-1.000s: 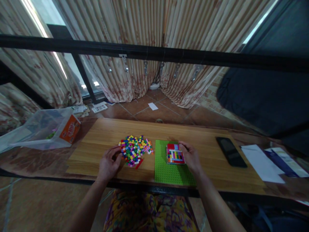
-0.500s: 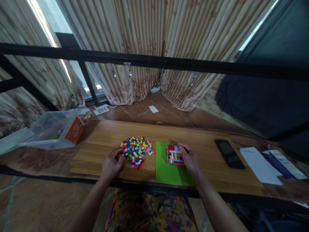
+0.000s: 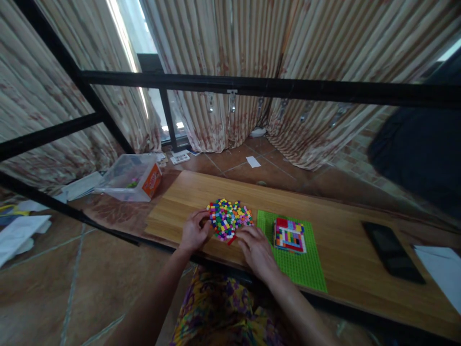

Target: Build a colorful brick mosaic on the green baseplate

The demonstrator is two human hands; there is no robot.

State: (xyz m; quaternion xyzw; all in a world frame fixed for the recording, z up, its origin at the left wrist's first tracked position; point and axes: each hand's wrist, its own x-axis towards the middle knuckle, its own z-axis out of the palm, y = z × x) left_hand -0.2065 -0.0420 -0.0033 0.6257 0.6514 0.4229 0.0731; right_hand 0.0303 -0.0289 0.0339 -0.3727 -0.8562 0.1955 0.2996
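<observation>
While the heap of small toy bricks (image 3: pixel 226 216) lies between the left hand (image 3: pixel 194 231) and the right hand (image 3: pixel 256 250) on the wooden tabletop (image 3: pixel 342 226), it is the right that is nearer the long red brick (image 3: pixel 232 240) — a narrow strip at the heap's near edge, just left of that hand's fingertips and slightly closer to the person. Its long axis runs slantwise, from near left to far right, so its far end points toward the right grip. Whether that grip is pinched on a piece or only rests over the bricks, I cannot tell; the bent fingers hide what is beneath. At the heap's left edge, the left grip has its fingers curled with the thumb near them, and whether it holds a piece cannot be told either. To the right of the right hand lies the green studded baseplate (image 3: pixel 311 269), bearing a multicoloured brick build (image 3: pixel 289 235) — near the right hand, well apart from the left, with neither set of fingers on it.
</observation>
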